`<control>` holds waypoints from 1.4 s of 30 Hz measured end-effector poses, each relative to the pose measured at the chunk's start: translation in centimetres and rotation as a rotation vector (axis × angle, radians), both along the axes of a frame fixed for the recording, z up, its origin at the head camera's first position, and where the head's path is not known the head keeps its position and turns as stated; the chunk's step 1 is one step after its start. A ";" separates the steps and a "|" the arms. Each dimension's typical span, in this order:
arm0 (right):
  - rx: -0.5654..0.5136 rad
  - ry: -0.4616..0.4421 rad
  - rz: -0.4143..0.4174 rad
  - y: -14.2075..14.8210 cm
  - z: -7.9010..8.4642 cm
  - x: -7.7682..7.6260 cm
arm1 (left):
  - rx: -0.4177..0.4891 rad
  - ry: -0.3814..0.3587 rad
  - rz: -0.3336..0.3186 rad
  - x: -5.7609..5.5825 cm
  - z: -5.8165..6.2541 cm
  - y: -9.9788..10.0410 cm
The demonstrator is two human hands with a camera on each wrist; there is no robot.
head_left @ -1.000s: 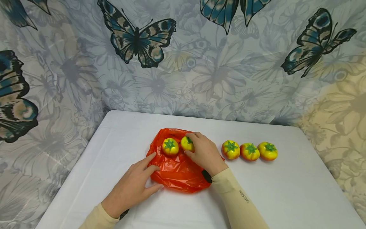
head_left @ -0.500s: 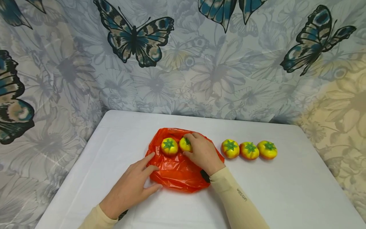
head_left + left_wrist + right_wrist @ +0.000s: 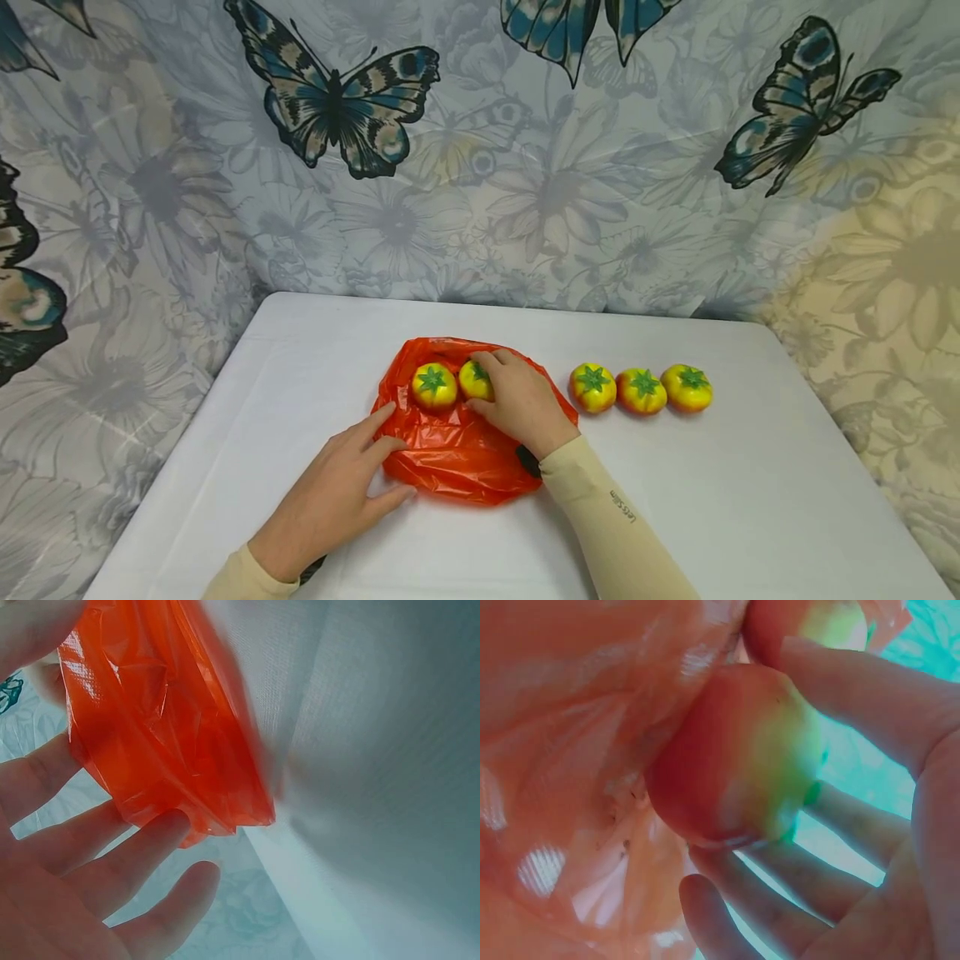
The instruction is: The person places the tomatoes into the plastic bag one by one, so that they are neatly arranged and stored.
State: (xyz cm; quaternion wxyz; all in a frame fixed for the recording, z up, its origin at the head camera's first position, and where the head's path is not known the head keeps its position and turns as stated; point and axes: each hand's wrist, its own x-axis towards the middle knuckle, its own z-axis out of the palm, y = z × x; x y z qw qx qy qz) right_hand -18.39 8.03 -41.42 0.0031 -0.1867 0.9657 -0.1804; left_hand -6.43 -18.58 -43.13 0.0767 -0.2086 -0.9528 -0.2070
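Note:
A red plastic bag lies flat and crinkled on the white table. Two yellow-red tomatoes with green star-shaped tops are on it: a left tomato in full view, and a right tomato partly covered by my right hand. In the right wrist view, my thumb and fingers curl round this held tomato, its base against the bag. My left hand has its fingers spread at the bag's left edge. The left wrist view shows those fingers relaxed beside the red plastic.
Three more tomatoes stand in a row to the right of the bag: a near one, a middle one and a far-right one. Behind the white table hangs a butterfly-patterned cloth.
The head view has shifted slightly, so everything appears a little further left. Both hands, the bag and the tomatoes keep nearly the same places relative to each other.

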 end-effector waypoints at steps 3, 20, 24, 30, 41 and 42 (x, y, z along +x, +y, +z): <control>-0.016 0.001 0.003 0.6 0.8 0.4 | 0.002 0.002 -0.003 0.0 0.1 0.2; 0.054 0.104 -0.111 10.0 3.7 1.8 | 0.000 -0.025 0.009 0.1 0.1 0.2; 0.088 0.116 -0.143 11.8 2.8 1.6 | -0.002 -0.032 0.011 0.2 0.0 0.4; 0.143 0.124 -0.168 12.9 1.7 1.5 | -0.016 -0.053 0.018 0.1 0.0 0.7; 0.176 0.107 -0.165 13.2 0.8 1.0 | -0.011 -0.042 0.010 0.1 0.1 0.6; 0.176 0.104 -0.163 13.2 0.7 1.0 | -0.012 -0.042 0.012 0.1 0.2 0.5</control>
